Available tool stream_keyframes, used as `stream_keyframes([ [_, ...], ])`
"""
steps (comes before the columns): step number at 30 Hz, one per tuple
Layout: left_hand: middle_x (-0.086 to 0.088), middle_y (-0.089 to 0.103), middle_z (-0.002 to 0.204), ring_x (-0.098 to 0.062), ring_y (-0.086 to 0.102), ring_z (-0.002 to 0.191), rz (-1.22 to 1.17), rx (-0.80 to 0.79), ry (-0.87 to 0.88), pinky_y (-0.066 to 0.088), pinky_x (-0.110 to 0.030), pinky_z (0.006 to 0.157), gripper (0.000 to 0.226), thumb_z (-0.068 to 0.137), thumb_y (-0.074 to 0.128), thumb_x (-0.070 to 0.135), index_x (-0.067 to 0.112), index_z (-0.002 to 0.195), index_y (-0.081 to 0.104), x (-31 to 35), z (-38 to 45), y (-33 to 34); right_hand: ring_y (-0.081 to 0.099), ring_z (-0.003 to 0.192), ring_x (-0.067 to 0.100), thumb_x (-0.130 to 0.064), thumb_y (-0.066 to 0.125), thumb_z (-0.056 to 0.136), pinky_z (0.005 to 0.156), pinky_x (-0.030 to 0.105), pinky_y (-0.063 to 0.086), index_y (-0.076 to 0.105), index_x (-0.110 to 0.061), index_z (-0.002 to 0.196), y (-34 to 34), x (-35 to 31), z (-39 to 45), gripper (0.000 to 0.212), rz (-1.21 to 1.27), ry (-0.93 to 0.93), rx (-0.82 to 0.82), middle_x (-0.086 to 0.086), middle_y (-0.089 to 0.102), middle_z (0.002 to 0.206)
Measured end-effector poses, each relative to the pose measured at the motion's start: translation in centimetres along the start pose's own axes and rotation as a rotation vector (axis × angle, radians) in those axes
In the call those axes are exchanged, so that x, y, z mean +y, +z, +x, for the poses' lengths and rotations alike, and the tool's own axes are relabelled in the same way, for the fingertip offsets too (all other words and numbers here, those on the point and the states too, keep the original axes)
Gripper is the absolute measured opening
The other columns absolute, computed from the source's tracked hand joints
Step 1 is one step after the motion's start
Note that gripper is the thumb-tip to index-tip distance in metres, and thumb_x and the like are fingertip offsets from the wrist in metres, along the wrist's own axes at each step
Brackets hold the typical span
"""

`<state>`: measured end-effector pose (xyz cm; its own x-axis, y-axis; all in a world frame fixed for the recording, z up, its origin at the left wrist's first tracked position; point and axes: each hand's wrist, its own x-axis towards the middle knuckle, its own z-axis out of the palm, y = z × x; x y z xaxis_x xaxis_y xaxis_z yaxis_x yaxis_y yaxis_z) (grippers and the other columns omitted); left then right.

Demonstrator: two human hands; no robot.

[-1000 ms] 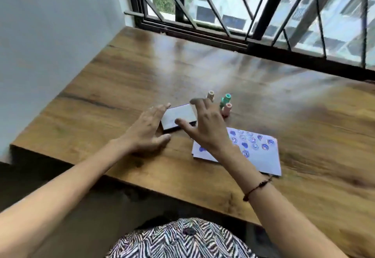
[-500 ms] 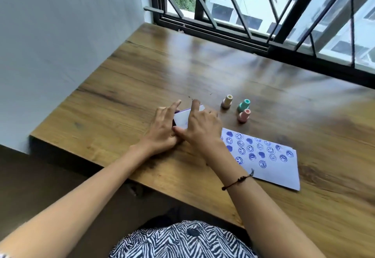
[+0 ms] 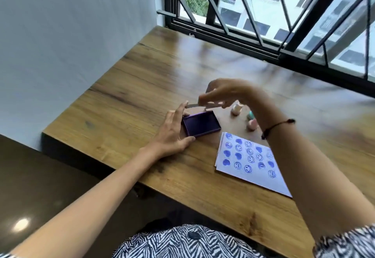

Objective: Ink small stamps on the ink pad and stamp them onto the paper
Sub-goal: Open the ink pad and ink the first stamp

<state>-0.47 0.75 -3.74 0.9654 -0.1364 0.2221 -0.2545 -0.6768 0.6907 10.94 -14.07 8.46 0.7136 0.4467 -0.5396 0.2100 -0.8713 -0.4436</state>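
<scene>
The ink pad (image 3: 202, 125) lies uncovered on the wooden table, its dark purple surface showing. My left hand (image 3: 174, 133) steadies its left side, fingers spread against the case. My right hand (image 3: 227, 93) hovers just above and behind the pad, pinching the pad's thin lid (image 3: 194, 106) by its edge. Three small stamps stand to the right of the pad: a beige one (image 3: 236, 109), a teal one (image 3: 250, 115) partly hidden by my wrist, and a pink one (image 3: 251, 125). The white paper (image 3: 249, 161) with several blue stamped faces and hearts lies right of the pad.
The table's near edge (image 3: 162, 188) runs diagonally in front of me, and its left edge meets a pale wall. A barred window frame (image 3: 233, 36) borders the far side. My right forearm crosses above the paper's right part.
The white lid that covered the ink pad has come off; my right hand has lifted it up and back. My left hand still rests at the pad's left side.
</scene>
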Motion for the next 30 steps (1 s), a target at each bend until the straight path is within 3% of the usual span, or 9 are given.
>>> stream_keyframes([
  [4,-0.010,0.049,0.126,-0.019,0.039,0.115,-0.010,-0.017,-0.047,0.022,-0.016,0.099,0.111,0.069,0.074,0.025,0.026,0.138,-0.012,0.0,-0.1,-0.1,0.064,0.079,0.034,-0.027,0.057,0.086,0.074,0.035,0.053,0.061,-0.005,0.102,-2.2,0.3,1.9,0.029,0.049,0.041,-0.214,0.022,0.065,0.109],
  [7,-0.012,0.049,0.126,-0.024,0.041,0.116,-0.006,-0.015,-0.043,0.023,-0.019,0.101,0.112,0.070,0.074,0.025,0.023,0.134,-0.018,0.2,0.0,-0.1,0.064,0.082,0.037,-0.029,0.061,0.084,0.081,0.040,0.054,0.060,0.000,0.108,-1.9,-0.5,2.9,0.039,-0.034,0.069,-0.291,0.026,0.063,0.113],
  [10,-0.015,0.049,0.126,-0.027,0.041,0.116,-0.006,-0.005,-0.044,0.017,-0.011,0.097,0.113,0.071,0.074,0.024,0.016,0.131,-0.022,0.3,0.0,-0.2,0.063,0.082,0.036,-0.048,0.060,0.081,0.085,0.044,0.056,0.059,0.000,0.114,-0.9,-1.0,3.1,0.058,-0.045,0.067,-0.275,0.022,0.062,0.113],
  [14,-0.014,0.047,0.130,-0.027,0.037,0.120,-0.005,-0.020,-0.068,0.017,-0.011,0.096,0.112,0.073,0.072,0.027,0.014,0.133,-0.022,0.3,0.1,-0.2,0.061,0.090,0.029,-0.076,0.043,0.063,0.070,0.032,0.050,0.059,-0.014,0.107,-0.8,-1.6,2.1,0.078,-0.184,0.015,-0.308,0.009,0.057,0.112],
  [16,-0.016,0.044,0.131,-0.027,0.036,0.121,0.003,-0.020,-0.098,0.017,-0.011,0.093,0.113,0.074,0.071,0.029,0.014,0.134,-0.022,0.4,0.0,-0.2,0.058,0.096,0.026,-0.083,0.040,0.050,0.065,0.029,0.047,0.056,-0.018,0.113,-0.7,-2.0,2.0,0.091,-0.295,-0.013,-0.383,0.005,0.054,0.116],
  [17,-0.016,0.044,0.131,-0.028,0.037,0.120,0.006,-0.014,-0.105,0.016,-0.010,0.091,0.113,0.074,0.071,0.029,0.014,0.134,-0.022,0.4,0.1,-0.2,0.057,0.098,0.025,-0.083,0.042,0.053,0.064,0.028,0.046,0.052,-0.022,0.119,-0.6,-2.2,2.1,0.091,-0.361,-0.016,-0.415,0.003,0.052,0.118],
  [21,-0.013,0.048,0.129,-0.025,0.037,0.121,0.014,-0.013,-0.092,0.016,-0.009,0.095,0.112,0.073,0.072,0.028,0.014,0.131,-0.023,0.5,0.2,-0.4,0.062,0.087,0.022,-0.052,0.063,0.075,0.062,0.026,0.047,0.052,-0.026,0.118,-0.8,-2.5,3.1,0.051,-0.508,-0.044,-0.429,-0.002,0.061,0.100],
  [24,-0.012,0.049,0.129,-0.024,0.038,0.120,0.012,-0.016,-0.088,0.021,-0.013,0.098,0.113,0.073,0.072,0.025,0.014,0.130,-0.024,0.6,0.2,-0.4,0.065,0.077,0.023,-0.026,0.064,0.081,0.063,0.028,0.050,0.062,-0.021,0.105,-2.4,-2.1,4.0,0.025,-0.385,-0.055,-0.365,0.002,0.068,0.085],
  [30,-0.012,0.049,0.130,-0.022,0.038,0.121,0.003,-0.011,-0.095,0.017,-0.010,0.099,0.113,0.072,0.072,0.026,0.020,0.132,-0.024,0.9,0.1,-0.5,0.065,0.095,0.031,-0.017,0.063,0.085,0.078,0.044,0.057,0.060,-0.017,0.110,-4.3,-2.3,5.8,0.026,-0.170,-0.035,-0.331,-0.003,0.064,0.090],
])
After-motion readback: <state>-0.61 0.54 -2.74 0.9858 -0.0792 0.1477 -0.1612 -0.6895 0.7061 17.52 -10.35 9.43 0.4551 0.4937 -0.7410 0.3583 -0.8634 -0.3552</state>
